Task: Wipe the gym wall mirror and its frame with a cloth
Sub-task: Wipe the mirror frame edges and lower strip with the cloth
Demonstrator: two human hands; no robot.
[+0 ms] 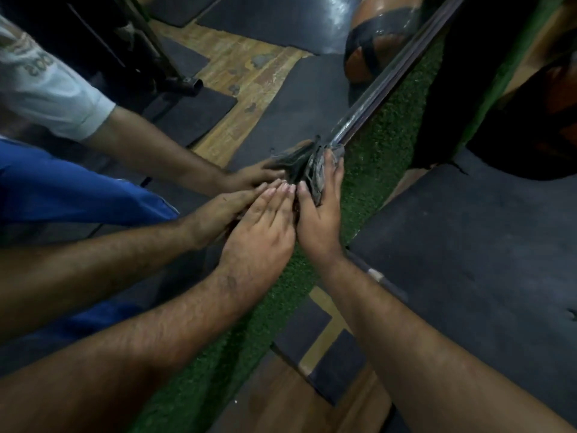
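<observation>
Filling the left half of the view, the mirror (274, 98) reflects dark floor mats, wood flooring, a white sleeve and blue trousers. Its frame (390, 73) runs as a dark glossy strip from top right down toward the centre. A green turf strip (384, 145) lies just beside the frame on the right, with black rubber mats (468, 245) beyond it.

Left hand (259, 232): flat against the glass near the frame, fingers straight and pressed together, tips just beside the cloth; its reflection meets it fingertip to fingertip.

Right hand (318, 214): lies on the frame edge, fingers extended over the cloth, pressing it down; thumb hidden, so a grip underneath cannot be confirmed.

Cloth (317, 173): grey, crumpled, bunched on the frame under the right fingers, touching the mirror edge, doubled in reflection.
</observation>
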